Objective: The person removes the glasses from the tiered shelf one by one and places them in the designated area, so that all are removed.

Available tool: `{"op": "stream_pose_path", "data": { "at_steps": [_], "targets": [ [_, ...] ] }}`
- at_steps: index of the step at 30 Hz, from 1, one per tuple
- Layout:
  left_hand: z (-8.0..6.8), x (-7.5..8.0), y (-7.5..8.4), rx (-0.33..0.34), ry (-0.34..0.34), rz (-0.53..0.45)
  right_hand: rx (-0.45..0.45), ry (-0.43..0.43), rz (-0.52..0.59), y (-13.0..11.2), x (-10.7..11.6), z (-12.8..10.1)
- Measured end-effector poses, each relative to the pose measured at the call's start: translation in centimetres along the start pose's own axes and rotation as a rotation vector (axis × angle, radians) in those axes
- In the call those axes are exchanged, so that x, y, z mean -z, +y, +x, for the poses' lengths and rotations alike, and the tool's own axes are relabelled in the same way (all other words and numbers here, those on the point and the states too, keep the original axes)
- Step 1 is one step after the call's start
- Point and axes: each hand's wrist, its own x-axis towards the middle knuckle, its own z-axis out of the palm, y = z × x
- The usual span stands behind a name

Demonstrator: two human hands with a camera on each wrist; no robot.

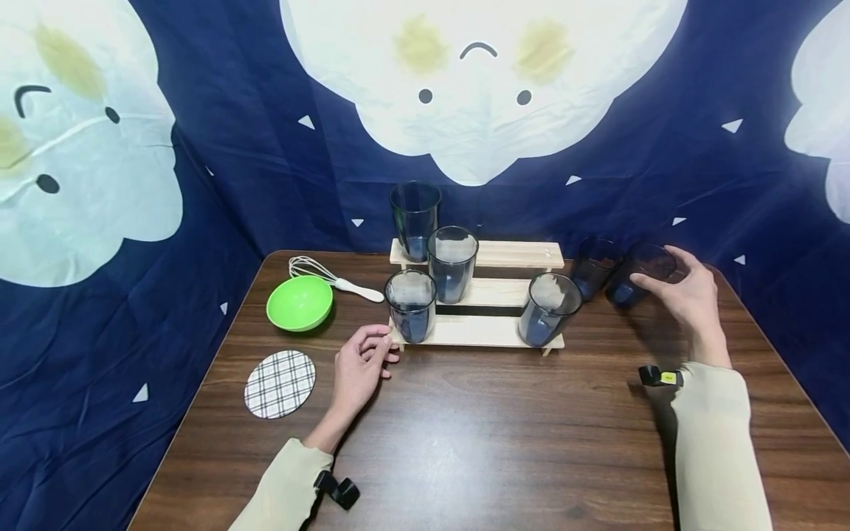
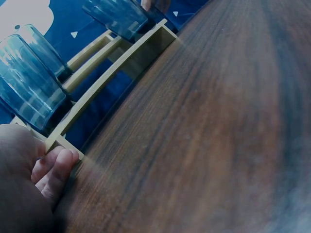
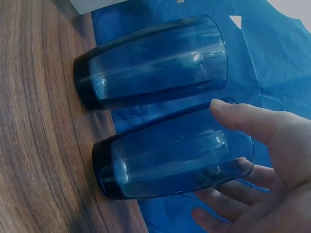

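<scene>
My right hand holds a dark blue glass near its rim, thumb on one side and fingers on the other. The glass stands upright on the table beside a second blue glass. My left hand grips the front left corner of a three-step wooden rack, fingers curled at its end; the thumb is hidden in the left wrist view. On the rack's bottom step stand a glass at the left and another glass at the right. A glass is on the middle step and one on the top.
Left of the rack are a green bowl, a white-handled whisk and a round checked coaster. Brown wooden table extends in front of the rack. A dark blue cloth with cloud faces hangs behind and at the sides.
</scene>
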Motion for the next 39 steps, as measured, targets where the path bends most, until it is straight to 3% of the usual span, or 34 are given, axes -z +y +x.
{"op": "stream_pose_path", "data": {
  "at_steps": [14,29,39],
  "targets": [
    [0.1,-0.1,-0.3,0.008,-0.002,-0.007,0.011,-0.036,0.039,0.2,1.2,-0.2],
    [0.1,0.0,-0.2,0.005,-0.005,-0.005,0.078,0.086,0.131,-2.5,2.8,-1.5],
    [0.1,0.0,-0.2,0.009,-0.008,-0.009,0.241,0.088,0.192,-4.6,3.2,-2.7]
  ]
}}
